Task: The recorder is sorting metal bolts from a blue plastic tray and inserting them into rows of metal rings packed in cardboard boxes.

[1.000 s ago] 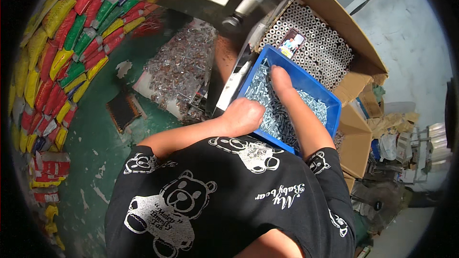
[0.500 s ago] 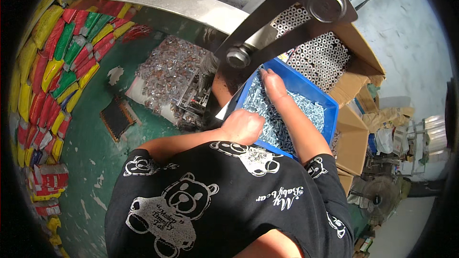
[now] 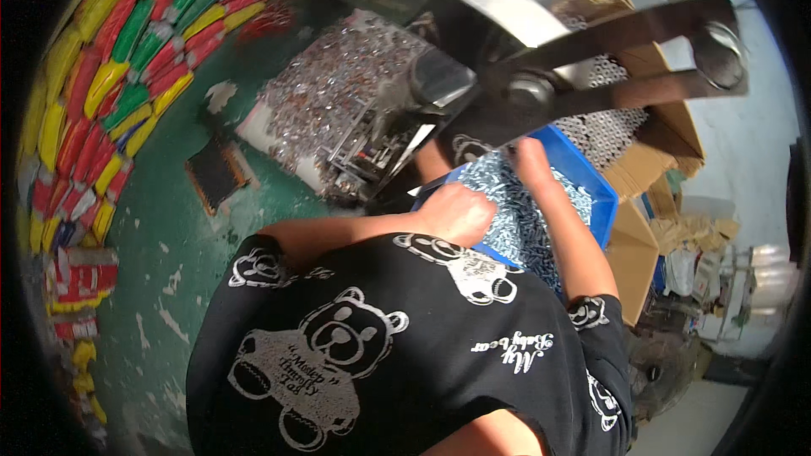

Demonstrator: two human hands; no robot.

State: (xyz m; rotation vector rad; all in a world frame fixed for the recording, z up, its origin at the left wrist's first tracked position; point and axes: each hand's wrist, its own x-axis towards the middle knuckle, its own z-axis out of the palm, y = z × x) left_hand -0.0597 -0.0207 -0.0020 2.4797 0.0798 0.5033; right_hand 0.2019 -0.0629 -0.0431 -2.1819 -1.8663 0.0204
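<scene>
Screws (image 3: pixel 507 230) fill the blue bin (image 3: pixel 576 157); the left hand's (image 3: pixel 459 213) fingers curl fist-like by its edge, contents hidden; I cannot tell how the blurred right hand's (image 3: pixel 531 160) fingers stand.

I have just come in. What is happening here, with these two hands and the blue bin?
A person has both hands at a blue bin of small metal screws. The left hand is curled near its left edge; whatever it may hold is hidden. The right hand is over the far part, its fingertips blurred. Behind the bin, a cardboard box holds small round pieces.
</scene>
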